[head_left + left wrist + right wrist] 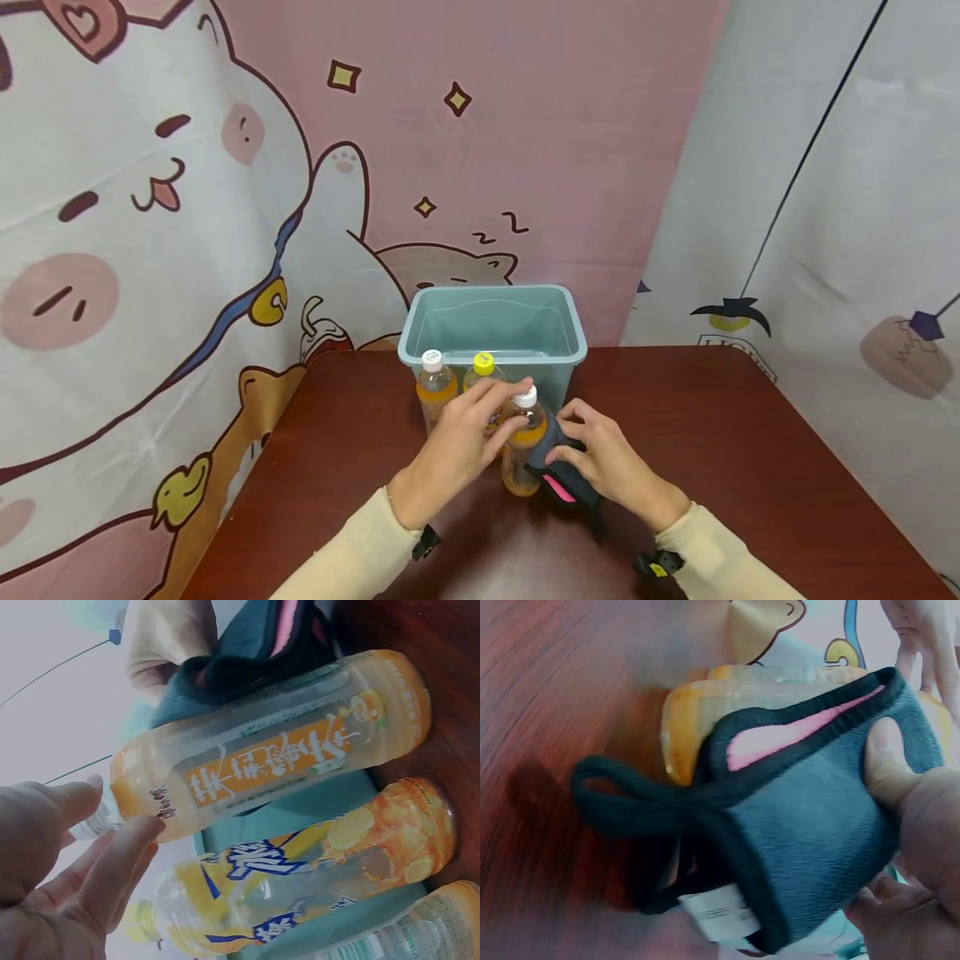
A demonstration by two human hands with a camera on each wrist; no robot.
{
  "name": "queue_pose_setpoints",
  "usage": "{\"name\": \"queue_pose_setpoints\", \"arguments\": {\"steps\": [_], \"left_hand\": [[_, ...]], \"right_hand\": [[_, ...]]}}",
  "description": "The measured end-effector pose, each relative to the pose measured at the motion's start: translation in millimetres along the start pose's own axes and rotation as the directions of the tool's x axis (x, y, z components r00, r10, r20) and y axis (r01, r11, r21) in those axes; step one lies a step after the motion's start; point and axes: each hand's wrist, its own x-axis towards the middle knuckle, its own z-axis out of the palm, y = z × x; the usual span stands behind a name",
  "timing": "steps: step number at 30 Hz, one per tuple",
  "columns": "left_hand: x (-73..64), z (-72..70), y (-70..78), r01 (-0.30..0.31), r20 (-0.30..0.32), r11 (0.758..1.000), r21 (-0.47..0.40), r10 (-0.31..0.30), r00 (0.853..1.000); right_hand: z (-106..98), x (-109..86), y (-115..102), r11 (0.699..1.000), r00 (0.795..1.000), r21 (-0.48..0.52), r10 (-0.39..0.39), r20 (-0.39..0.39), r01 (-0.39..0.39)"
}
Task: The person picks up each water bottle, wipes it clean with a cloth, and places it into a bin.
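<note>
In front of the pale blue bin (517,360), on the dark red counter (675,417), a white-capped bottle (519,462) appears to stand upright, its orange-patterned label facing the left wrist camera. The left-hand grip (461,429) is clamped round its cap and neck, thumb on one side and fingers on the other; the right-hand grip (611,454) pinches a grey cloth cover (810,832) with a pink lining against the bottle's side. A yellow-capped bottle (322,877) stands just beside, and another bottle (437,387) with a white cap beyond that. The main hazard seems to be tipping: hold is only at the top, so a sideways shove from the cover could swing the base out, or knock the bottle into its yellow-capped neighbour. The cloth looks soft, so its edge could fold under pressure, and the hanging loop (630,823) might catch beneath the base
</note>
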Motion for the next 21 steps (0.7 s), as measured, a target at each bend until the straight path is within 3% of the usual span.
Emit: {"name": "queue_pose_setpoints", "arguments": {"steps": [8, 16, 21], "left_hand": [[5.5, 6.2, -4.9, -0.005, 0.001, 0.999, -0.031, 0.005, 1.0], [10.8, 13.7, -7.0, -0.015, 0.007, 0.999, -0.038, 0.015, 1.0], [13.8, 15.1, -6.5, -0.004, 0.024, 0.999, -0.052, 0.005, 1.0]], "right_hand": [[5.2, -8.8, 14.9, 0.994, 0.99, -0.107, -0.008, 0.138, 0.023], [9.6, -18.3, 24.9, 0.98, 0.947, -0.188, 0.126, 0.296, -0.072], [10.2, -15.8, 28.3, 0.973, 0.928, -0.194, 0.186, 0.323, -0.127]]}}
